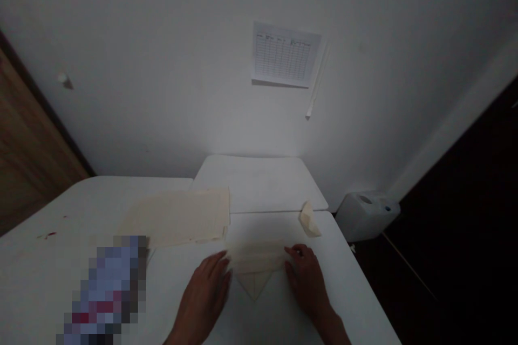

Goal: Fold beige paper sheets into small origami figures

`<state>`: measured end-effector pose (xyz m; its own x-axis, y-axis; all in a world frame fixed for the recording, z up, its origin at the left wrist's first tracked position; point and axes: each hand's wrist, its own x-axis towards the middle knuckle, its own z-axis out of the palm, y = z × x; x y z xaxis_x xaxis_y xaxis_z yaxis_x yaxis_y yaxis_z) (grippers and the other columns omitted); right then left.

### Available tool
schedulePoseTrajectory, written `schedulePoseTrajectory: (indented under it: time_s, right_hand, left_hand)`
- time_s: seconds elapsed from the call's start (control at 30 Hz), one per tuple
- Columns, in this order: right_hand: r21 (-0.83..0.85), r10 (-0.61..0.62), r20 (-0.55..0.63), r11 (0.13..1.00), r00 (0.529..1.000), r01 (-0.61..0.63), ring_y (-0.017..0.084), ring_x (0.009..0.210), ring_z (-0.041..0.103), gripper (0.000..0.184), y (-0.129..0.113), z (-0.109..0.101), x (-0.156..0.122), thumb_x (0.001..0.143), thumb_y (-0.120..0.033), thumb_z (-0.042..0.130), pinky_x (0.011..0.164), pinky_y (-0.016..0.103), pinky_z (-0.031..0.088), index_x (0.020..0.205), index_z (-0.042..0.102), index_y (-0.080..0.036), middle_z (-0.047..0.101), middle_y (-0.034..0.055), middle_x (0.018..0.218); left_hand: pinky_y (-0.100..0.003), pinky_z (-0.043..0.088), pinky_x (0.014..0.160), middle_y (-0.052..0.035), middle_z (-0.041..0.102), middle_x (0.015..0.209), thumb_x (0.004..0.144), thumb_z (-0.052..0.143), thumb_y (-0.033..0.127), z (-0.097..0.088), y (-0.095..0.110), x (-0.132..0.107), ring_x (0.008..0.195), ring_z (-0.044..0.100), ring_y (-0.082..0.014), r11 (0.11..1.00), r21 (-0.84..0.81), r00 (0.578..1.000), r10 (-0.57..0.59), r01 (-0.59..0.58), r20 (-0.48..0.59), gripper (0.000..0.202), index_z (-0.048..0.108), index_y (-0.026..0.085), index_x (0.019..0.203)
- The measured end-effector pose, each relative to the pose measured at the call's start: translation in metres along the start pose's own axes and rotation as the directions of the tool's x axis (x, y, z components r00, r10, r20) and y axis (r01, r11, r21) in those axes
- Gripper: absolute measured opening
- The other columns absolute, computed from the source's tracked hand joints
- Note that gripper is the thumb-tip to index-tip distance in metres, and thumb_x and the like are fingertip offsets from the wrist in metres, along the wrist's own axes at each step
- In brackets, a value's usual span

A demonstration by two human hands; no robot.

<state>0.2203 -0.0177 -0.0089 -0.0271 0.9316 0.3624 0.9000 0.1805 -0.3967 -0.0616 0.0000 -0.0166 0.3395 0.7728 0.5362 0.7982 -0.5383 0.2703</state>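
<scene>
A thin beige sheet (259,263), perhaps paper or cloth, lies folded on the white table in front of me. Its upper part forms a flat band, and a creased triangular point hangs below toward me. At the band's left end, my left hand (207,292) grips the edge between curled fingers and thumb. My right hand (308,279) holds the opposite end in the same way, index finger above and thumb below. Beyond the right hand rests a small folded beige piece (309,220). Larger flat beige sheets (182,216) lie to the left.
The white table (170,291) meets another white tabletop (259,180) against the wall. A pixelated object (107,285) lies at left. On the wall hangs a printed chart (286,55). A white plastic container (364,218) stands on the floor at right.
</scene>
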Motion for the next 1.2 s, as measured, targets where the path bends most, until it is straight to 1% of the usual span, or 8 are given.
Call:
schedulePoseTrajectory:
  time_s: [0.13,0.23,0.4,0.53,0.73,0.83,1.0,1.2]
  right_hand:
    - [0.072,-0.092,0.097,0.994,0.991,0.085,0.023,0.110,0.052,0.036,-0.007,-0.008,0.027,0.085,-0.023,0.059,0.095,0.037,0.041,0.121,0.059,-0.025,0.058,0.0083,0.118]
    - [0.089,-0.162,0.177,0.985,0.971,0.148,0.023,0.115,0.051,0.049,-0.012,-0.012,0.046,0.080,-0.025,0.068,0.099,0.038,0.038,0.127,0.055,-0.026,0.057,0.0080,0.125]
    - [0.094,-0.194,0.325,0.980,0.926,0.173,0.026,0.117,0.049,0.069,-0.013,-0.012,0.064,0.069,-0.034,0.079,0.100,0.037,0.036,0.132,0.052,-0.024,0.057,0.0087,0.126]
    - [0.089,-0.165,0.409,0.986,0.897,0.141,0.028,0.113,0.051,0.074,-0.011,-0.010,0.071,0.063,-0.040,0.082,0.098,0.036,0.036,0.129,0.055,-0.023,0.060,0.0098,0.120]
    - [0.151,-0.097,0.438,0.988,0.893,0.033,0.022,0.092,0.060,0.061,-0.006,0.000,0.073,0.060,-0.034,0.084,0.080,0.028,0.042,0.116,0.063,-0.024,0.066,0.0043,0.100]
    - [0.161,-0.083,0.470,0.987,0.879,0.007,0.018,0.078,0.061,0.041,-0.005,0.003,0.072,0.062,-0.032,0.081,0.071,0.025,0.041,0.101,0.069,-0.025,0.067,-0.0002,0.083]
    - [0.185,-0.119,0.403,0.982,0.907,0.047,0.018,0.085,0.060,0.020,-0.007,0.002,0.070,0.065,-0.029,0.078,0.075,0.025,0.040,0.083,0.073,-0.022,0.067,0.0015,0.085]
    - [0.254,-0.143,0.374,0.966,0.917,0.047,0.016,0.079,0.062,0.007,-0.004,0.001,0.065,0.069,-0.023,0.073,0.071,0.024,0.042,0.076,0.072,-0.022,0.069,-0.0004,0.080]
  left_hand:
    - [-0.041,0.050,0.095,-0.0085,0.062,0.122,0.089,0.052,0.026,-0.002,-0.009,0.045,0.113,0.058,-0.0231,0.991,-0.093,0.986,0.103,-0.092,0.127,0.026,0.059,0.023,0.114]
    - [-0.041,0.047,0.096,-0.0087,0.058,0.127,0.079,0.062,0.022,-0.003,-0.014,0.069,0.116,0.056,-0.0241,0.992,-0.087,0.955,0.112,-0.092,0.275,0.038,0.058,0.023,0.117]
    - [-0.038,0.045,0.096,-0.0107,0.057,0.125,0.070,0.070,0.025,-0.007,-0.013,0.084,0.115,0.055,-0.0266,0.999,-0.033,0.878,0.051,-0.040,0.476,0.052,0.058,0.020,0.120]
    - [-0.037,0.042,0.097,-0.0124,0.057,0.124,0.067,0.073,0.031,-0.009,-0.011,0.088,0.115,0.054,-0.0286,0.999,-0.021,0.816,-0.027,0.049,0.577,0.058,0.058,0.019,0.122]
    - [-0.036,0.040,0.096,-0.0110,0.061,0.115,0.066,0.073,0.028,-0.006,-0.017,0.087,0.110,0.054,-0.0268,0.989,-0.122,0.819,0.001,0.084,0.574,0.050,0.060,0.016,0.113]
    - [-0.032,0.043,0.086,-0.0067,0.062,0.103,0.068,0.070,0.028,-0.004,-0.019,0.085,0.098,0.057,-0.0233,0.980,-0.169,0.821,0.007,0.109,0.571,0.030,0.063,0.018,0.096]
    - [-0.026,0.040,0.070,-0.0016,0.060,0.080,0.071,0.060,0.019,0.001,-0.016,0.081,0.079,0.056,-0.0178,0.966,-0.236,0.842,0.041,0.103,0.538,0.003,0.059,0.018,0.074]
    - [-0.025,0.039,0.068,-0.0015,0.061,0.079,0.074,0.053,0.015,-0.001,-0.010,0.075,0.077,0.056,-0.0168,0.947,-0.294,0.880,0.026,0.130,0.473,0.005,0.057,0.018,0.075]
